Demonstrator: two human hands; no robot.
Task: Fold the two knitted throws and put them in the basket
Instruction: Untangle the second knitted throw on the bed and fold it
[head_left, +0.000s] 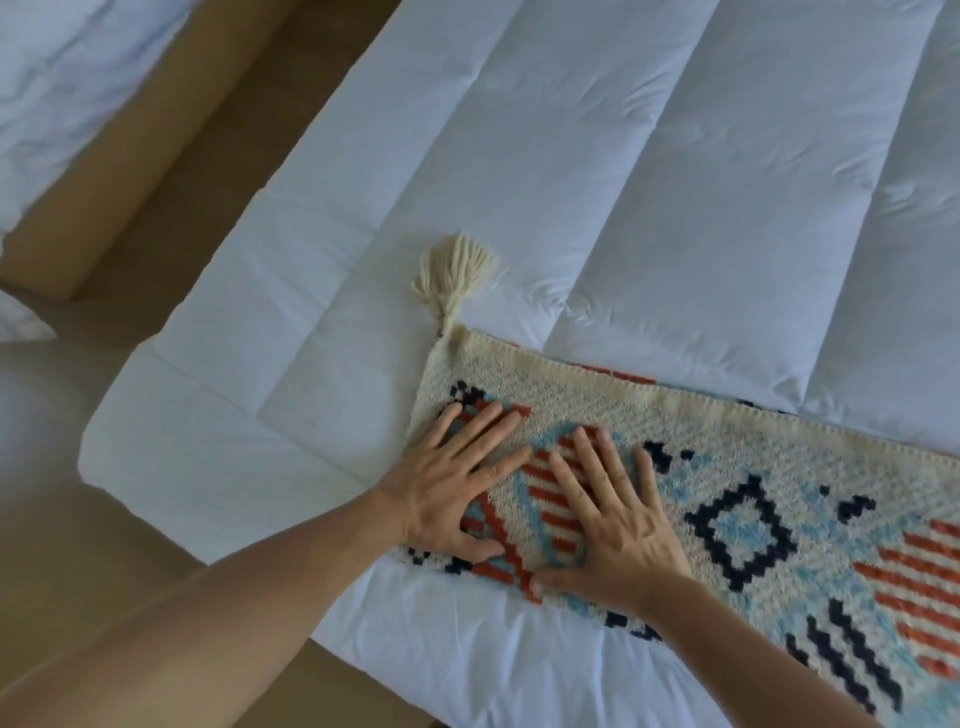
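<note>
Pressing flat with spread fingers, gripping nothing, left hand (452, 486) and right hand (618, 525) rest on the cream patterned knitted throw (753, 467) near the white quilted duvet (519, 182)'s edge.

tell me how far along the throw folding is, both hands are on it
Partly done. The patterned throw lies as a long narrow strip on the white duvet, with a second layer peeking out along its far edge, so it looks folded lengthwise already. In hand: the left hand and right hand press flat near the tassel end. Left: the crosswise folds. No second throw or basket is in view.
</note>
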